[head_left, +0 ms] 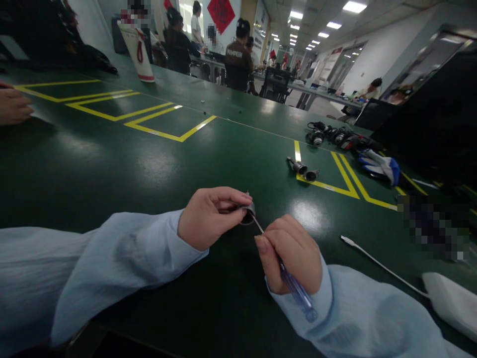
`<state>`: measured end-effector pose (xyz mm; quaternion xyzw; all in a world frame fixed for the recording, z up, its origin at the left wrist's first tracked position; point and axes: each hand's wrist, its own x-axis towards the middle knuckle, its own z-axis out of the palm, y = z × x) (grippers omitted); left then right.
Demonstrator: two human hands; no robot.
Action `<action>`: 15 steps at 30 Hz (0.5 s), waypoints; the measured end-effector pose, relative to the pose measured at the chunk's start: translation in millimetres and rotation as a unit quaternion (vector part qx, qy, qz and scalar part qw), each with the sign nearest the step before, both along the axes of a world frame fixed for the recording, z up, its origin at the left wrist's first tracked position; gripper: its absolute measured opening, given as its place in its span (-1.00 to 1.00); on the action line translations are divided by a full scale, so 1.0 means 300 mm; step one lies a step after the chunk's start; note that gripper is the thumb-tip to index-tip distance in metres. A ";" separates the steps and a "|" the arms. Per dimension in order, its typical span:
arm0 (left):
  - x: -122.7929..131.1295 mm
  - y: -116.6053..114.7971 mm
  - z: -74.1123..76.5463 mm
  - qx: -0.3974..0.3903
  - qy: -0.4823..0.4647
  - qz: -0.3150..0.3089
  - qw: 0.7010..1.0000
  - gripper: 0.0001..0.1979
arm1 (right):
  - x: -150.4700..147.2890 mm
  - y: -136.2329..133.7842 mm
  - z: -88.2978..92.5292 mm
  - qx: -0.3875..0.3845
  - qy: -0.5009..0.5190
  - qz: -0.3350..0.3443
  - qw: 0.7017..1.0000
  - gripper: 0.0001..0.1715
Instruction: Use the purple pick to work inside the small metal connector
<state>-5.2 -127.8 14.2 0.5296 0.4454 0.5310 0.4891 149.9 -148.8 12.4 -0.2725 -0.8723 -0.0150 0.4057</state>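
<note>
Left hand pinches a grey part between thumb and fingers, over the green table. Right hand grips a screwdriver, its shaft reaching the part's opening. Beyond, two metal pieces lie at yellow tape.

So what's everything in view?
Tabletop: one, green, foreground
Tape outlines: several, yellow, tabletop
Tall container: one, whitish, left
Metal parts: two, grey, right
Gear pile: one, blackish, right
Glove: one, blue-white, right
Cable: one, white, right
Box: one, white, right
Blurred object: one, dark, right
Wall diamond: one, red, background
People: several, mixed clothing, background
Chairs: several, black, background
Ceiling lights: several, white, overhead
Another person's hand: one, left edge
Screwdriver: one, bluish, in right grip
Curved part: one, grey, in left grip
Grips: two, blue-sleeved, centre
</note>
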 end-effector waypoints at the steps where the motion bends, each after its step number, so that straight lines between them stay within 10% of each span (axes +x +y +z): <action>1: 0.000 0.000 -0.001 0.004 0.000 0.001 1.000 -0.88 | -0.001 -0.002 0.002 -0.001 -0.005 -0.004 1.000 -0.72; 11: -0.017 0.128 -0.023 0.075 0.041 0.063 0.994 -0.90 | -0.037 0.110 -0.045 0.013 0.102 -0.034 0.994 -0.71; 15: -0.050 0.278 -0.047 0.062 0.057 0.119 0.989 -0.83 | -0.096 0.206 -0.057 -0.120 0.268 -0.131 0.947 -0.66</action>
